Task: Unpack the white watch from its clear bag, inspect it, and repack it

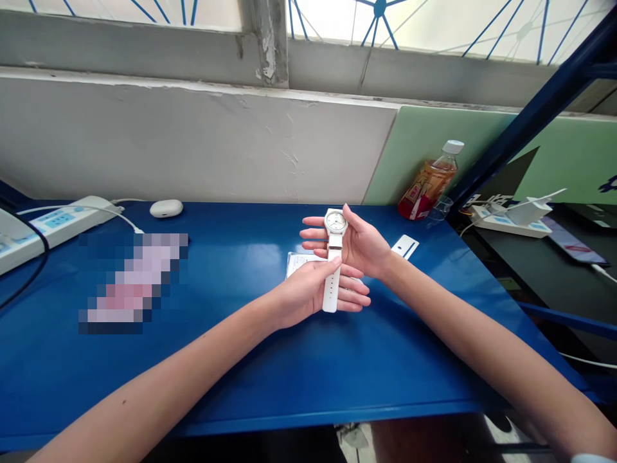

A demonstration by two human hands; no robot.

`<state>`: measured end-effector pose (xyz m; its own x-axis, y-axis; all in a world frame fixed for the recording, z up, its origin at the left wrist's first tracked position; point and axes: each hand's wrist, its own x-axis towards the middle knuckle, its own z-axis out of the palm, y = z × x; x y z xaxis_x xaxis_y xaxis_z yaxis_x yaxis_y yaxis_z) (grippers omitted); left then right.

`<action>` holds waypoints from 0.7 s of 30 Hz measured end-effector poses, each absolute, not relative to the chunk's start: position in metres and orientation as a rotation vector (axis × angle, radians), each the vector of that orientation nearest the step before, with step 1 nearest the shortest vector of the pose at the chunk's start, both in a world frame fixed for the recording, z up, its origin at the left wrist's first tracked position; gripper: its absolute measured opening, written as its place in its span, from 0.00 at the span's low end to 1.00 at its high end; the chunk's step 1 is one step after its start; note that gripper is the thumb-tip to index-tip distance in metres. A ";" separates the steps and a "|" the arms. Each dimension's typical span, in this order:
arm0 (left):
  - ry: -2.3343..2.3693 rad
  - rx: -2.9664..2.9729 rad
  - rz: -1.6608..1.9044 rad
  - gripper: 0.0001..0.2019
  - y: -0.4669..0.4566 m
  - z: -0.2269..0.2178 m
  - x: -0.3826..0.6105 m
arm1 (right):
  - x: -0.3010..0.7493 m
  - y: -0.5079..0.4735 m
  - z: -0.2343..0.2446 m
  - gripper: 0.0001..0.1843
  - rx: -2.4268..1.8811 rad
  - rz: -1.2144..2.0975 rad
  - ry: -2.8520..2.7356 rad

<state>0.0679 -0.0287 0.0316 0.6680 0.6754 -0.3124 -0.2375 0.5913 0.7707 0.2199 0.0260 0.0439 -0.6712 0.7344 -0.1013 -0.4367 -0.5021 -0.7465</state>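
Note:
A white wristwatch (336, 222) with a round, pale dial hangs between my hands above the blue desk, its long strap pointing towards me. My left hand (306, 289) pinches the lower strap, thumb on top and fingers stretched out behind it. Around the watch head is my right hand (364, 244), palm turned up, fingers behind the case and thumb beside it. Behind my left hand, a clear packet with a printed white label (296, 260) lies on the desk, mostly covered. To the right of my right wrist is a white card (405, 247) with a dark stripe.
The blue desk (231, 379) bears a white power strip (62, 222), a white earbud case (166, 208) and a pixelated flat object (139, 276) at left. A bottle of reddish drink (429, 183) leans at back right. Beyond a blue metal post, another power strip (511, 222) stands beside a phone (571, 241).

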 end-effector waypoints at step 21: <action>0.646 0.760 0.554 0.21 -0.029 0.033 0.069 | 0.222 0.023 0.050 0.38 -0.498 2.160 -0.972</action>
<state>0.0690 -0.0286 0.0331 0.6757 0.6613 -0.3257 -0.2214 0.6035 0.7660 0.2215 0.0230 0.0498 -0.6770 0.7338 -0.0563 -0.4446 -0.4687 -0.7633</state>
